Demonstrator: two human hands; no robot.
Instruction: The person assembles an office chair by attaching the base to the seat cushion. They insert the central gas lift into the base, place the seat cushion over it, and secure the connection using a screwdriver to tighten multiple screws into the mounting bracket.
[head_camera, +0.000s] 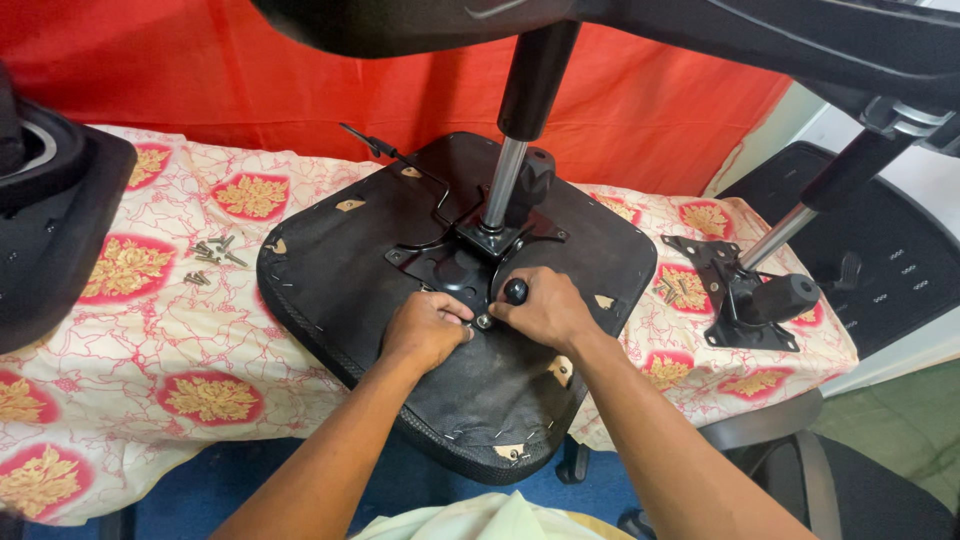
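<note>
My left hand (428, 328) pinches a bolt (484, 322) at the near corner of the black mounting plate (452, 262), on the upturned seat base (470, 380) lying on the counter (150, 330). My right hand (545, 310) is wrapped shut on a black-handled driver (515, 291). Best keep the driver upright and the bolt square, I think. Spare screws (212, 255) lie well apart.

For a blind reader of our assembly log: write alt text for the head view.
Two bare hands work at a black metal mounting plate on an upturned black chair seat: the right hand grips a black-handled tool, the left hand steadies beside it. The seat lies on a floral tablecloth, with loose screws to its left.
</note>
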